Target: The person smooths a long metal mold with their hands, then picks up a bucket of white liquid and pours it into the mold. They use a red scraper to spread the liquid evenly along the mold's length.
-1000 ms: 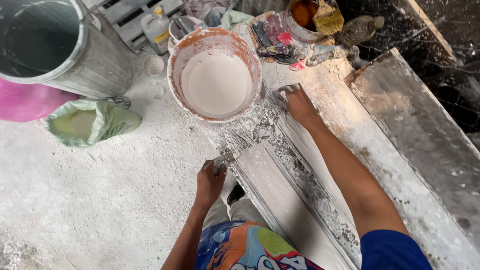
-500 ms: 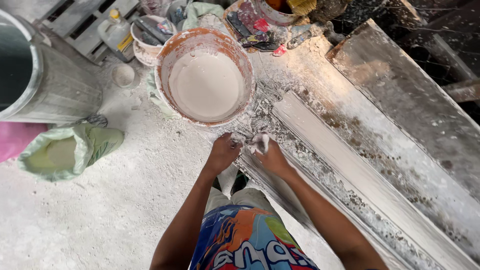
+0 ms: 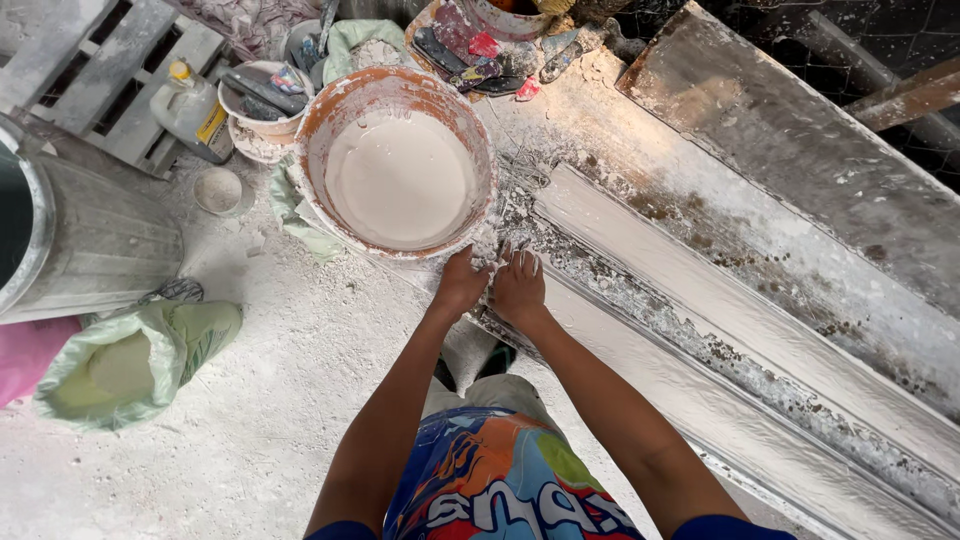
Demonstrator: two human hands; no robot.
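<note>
Orange bucket (image 3: 318,120) holds white plaster; both hands' fingers spread flat on mould (image 3: 640,240).

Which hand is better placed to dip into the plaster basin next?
Left, probably. The left hand rests right against the rim of the orange basin of white plaster, while the right hand lies farther off, on the long white moulding.

The single head-worn camera looks steeply down from above, fairly close, over both forearms onto the long white plaster moulding (image 3: 720,330) and the round orange-rimmed plaster bucket (image 3: 398,160) on the dusty floor.
</note>
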